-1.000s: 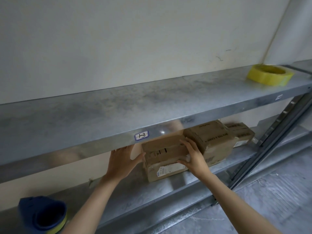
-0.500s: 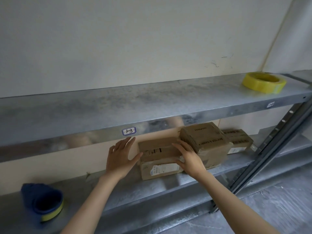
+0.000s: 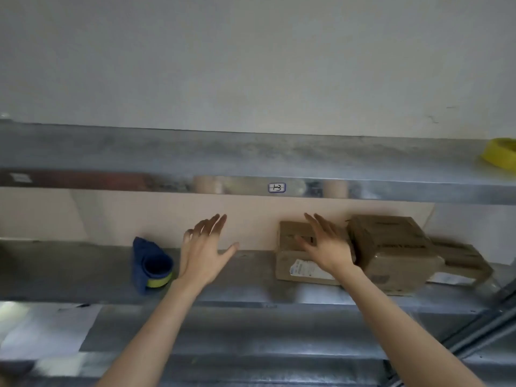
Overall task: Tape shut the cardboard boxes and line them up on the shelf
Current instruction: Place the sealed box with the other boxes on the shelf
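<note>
Three brown cardboard boxes stand in a row on the lower metal shelf: a small box with a white label, a taller box to its right, and a flat box furthest right. My right hand hovers open over the small box's front, fingers spread. My left hand is open in the air to the left of the boxes, holding nothing. A yellow tape roll lies on the upper shelf at the far right edge of view.
A blue tape dispenser with a yellow-green band sits on the lower shelf left of my left hand. The upper shelf carries a small label on its front lip. A metal upright stands at right. White paper lies below left.
Both hands have come off the small box and now hang open; the left hand has drifted left away from it. The view has swung left, so the tape roll sits at the right edge.
</note>
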The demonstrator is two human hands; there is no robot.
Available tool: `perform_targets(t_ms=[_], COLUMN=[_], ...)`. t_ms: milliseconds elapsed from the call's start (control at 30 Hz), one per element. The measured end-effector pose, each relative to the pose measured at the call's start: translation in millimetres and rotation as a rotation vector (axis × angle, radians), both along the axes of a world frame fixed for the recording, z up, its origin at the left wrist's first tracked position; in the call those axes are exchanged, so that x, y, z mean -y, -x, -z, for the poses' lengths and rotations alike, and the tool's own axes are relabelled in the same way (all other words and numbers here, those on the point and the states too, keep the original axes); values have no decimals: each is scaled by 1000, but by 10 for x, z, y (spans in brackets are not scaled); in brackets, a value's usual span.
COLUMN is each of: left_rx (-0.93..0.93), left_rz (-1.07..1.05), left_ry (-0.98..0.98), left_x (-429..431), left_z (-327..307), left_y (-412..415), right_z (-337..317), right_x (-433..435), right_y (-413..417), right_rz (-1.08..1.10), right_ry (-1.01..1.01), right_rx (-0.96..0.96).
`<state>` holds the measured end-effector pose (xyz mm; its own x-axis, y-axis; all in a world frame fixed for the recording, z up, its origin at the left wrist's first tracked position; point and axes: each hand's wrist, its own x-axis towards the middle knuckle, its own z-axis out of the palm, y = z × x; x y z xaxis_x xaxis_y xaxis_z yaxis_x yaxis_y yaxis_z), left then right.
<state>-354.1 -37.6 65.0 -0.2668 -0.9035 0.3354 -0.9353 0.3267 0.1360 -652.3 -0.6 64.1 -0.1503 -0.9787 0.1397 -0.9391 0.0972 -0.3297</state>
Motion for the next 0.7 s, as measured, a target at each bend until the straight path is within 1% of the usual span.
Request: perform_targets(t_ms=[100,233,367,467,700], left_rx=[-10,-26,-55,-77,-39], left_rz=[-60,-169,-236,-294,-360], left_ry=[3,28,46,52,55], left_x=[-91,-220,-315,-360,-402], left_z=[-17,-58,-87,-72,-102], left_y=[-363,-884,-1482,-1989,-3340], right_z=[-74,-139,-167,-185,-221], right_x=[131,312,480,589,781], right_y=[-374,-946,-1602,-2138,-3599], right_rz=[-65,-170,-262,-317,-375], right_ry=[-5,-29,-22,-17,35], right_rx=[9,-27,-52,-52,-7])
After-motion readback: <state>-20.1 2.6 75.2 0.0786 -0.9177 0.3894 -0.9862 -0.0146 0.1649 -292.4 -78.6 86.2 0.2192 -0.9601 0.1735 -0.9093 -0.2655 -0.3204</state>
